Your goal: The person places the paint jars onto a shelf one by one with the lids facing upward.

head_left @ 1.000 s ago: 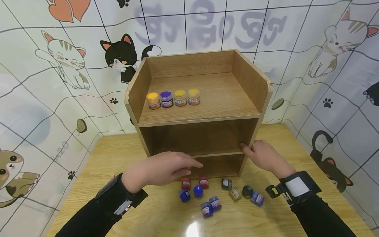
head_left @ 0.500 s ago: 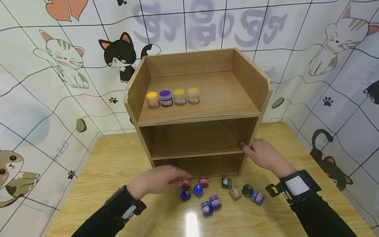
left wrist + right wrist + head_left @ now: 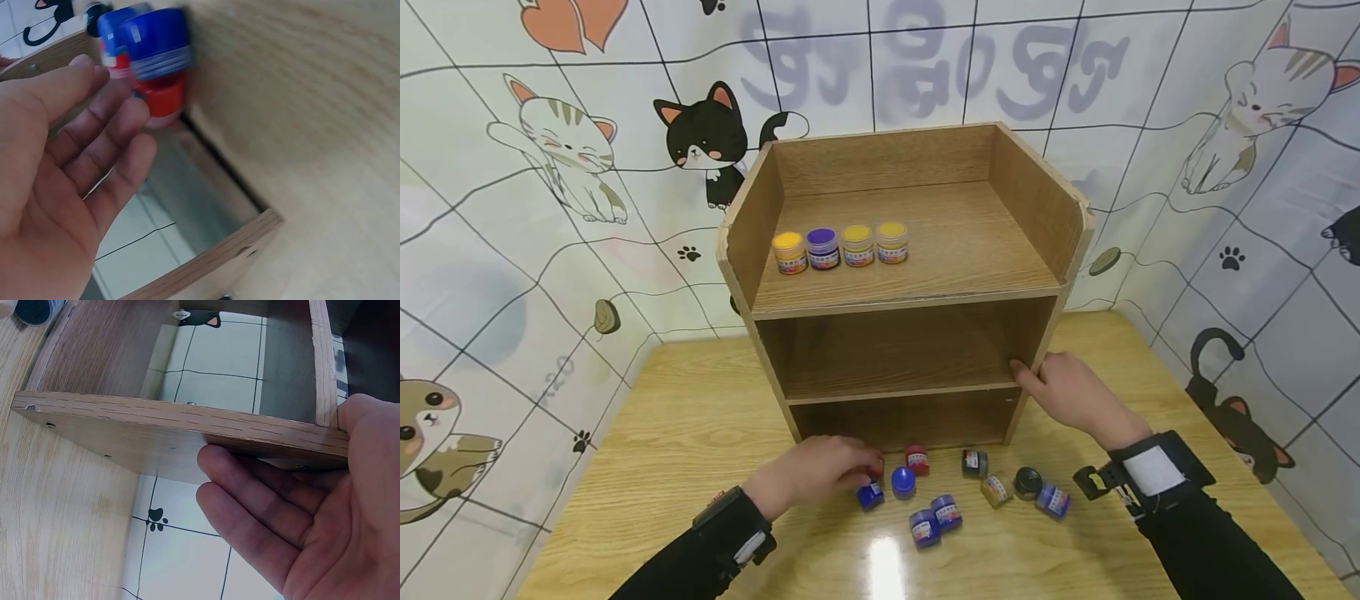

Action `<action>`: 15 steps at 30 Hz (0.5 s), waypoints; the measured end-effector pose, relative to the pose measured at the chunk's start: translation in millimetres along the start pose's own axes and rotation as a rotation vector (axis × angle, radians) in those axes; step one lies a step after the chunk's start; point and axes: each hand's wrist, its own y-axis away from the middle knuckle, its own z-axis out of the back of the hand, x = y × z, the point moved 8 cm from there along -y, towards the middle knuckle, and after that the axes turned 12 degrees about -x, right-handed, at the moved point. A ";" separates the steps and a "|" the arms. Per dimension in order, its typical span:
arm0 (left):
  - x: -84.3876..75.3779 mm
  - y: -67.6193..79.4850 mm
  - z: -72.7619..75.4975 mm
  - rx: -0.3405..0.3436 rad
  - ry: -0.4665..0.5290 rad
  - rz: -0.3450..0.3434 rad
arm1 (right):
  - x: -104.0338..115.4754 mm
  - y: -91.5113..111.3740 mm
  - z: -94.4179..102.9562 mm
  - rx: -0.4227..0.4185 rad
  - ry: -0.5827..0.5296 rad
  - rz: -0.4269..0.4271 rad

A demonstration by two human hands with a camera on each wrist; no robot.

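My left hand (image 3: 820, 473) reaches down to the table in front of a small wooden shelf unit (image 3: 895, 304). Its fingertips cover most of a red paint jar (image 3: 165, 100), which stands behind a blue paint jar (image 3: 870, 496). In the left wrist view the fingers are loosely bent, with the jars just beyond their tips. My right hand (image 3: 1067, 400) grips the unit's right side panel (image 3: 181, 415), thumb on the inner face and fingers along the outside. Another red jar (image 3: 917, 459) and a blue-lidded jar (image 3: 903, 482) are right of my left hand.
On the top shelf, yellow jars (image 3: 858, 247) and a purple-lidded one (image 3: 823, 249) form a row. Two blue jars (image 3: 924, 528) lie nearer me. Black (image 3: 974, 463), yellow (image 3: 996, 490) and blue jars (image 3: 1052, 501) are scattered at right. A cat-patterned wall covering (image 3: 625, 275) surrounds the table.
My left hand has come down and back from the bottom compartment's front, then shifted slightly right over the red jar. My right hand keeps its grip on the side panel.
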 end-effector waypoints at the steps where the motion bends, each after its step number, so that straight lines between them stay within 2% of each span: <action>1: 0.4 0.6 -2.4 -0.005 -0.010 -0.009 | -0.1 0.2 0.0 0.000 0.002 -0.002; 6: 3.6 4.4 -12.1 -0.007 -0.034 -0.012 | 0.0 1.3 -0.4 0.001 0.008 -0.001; 15: 8.8 7.6 -17.4 0.036 0.002 0.029 | 0.8 0.0 1.4 -0.008 0.011 0.011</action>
